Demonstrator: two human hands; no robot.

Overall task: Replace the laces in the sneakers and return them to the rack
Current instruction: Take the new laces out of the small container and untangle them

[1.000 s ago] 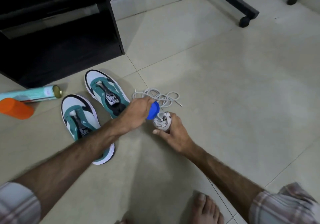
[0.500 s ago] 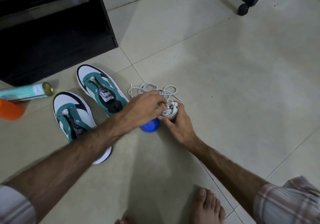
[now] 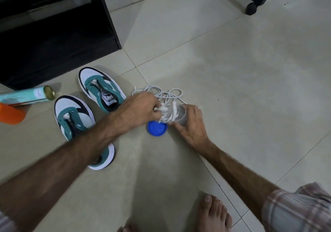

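At the far left an orange cylinder (image 3: 10, 114) and a teal spray can (image 3: 26, 96) lie on the floor by the black rack (image 3: 53, 34). Next come my two teal-and-white sneakers (image 3: 78, 117), side by side, toes pointing away, eyelets bare of laces. My left hand (image 3: 141, 108) reaches over them and pinches the white laces (image 3: 168, 114) bunched at the mouth of a small clear container (image 3: 182, 118). A blue lid (image 3: 157, 127) rests flat on the tile just below (touching the container, I think). My right hand (image 3: 189, 126) curls around that container. A looser coil of white lace (image 3: 161, 92) lies just behind both hands.
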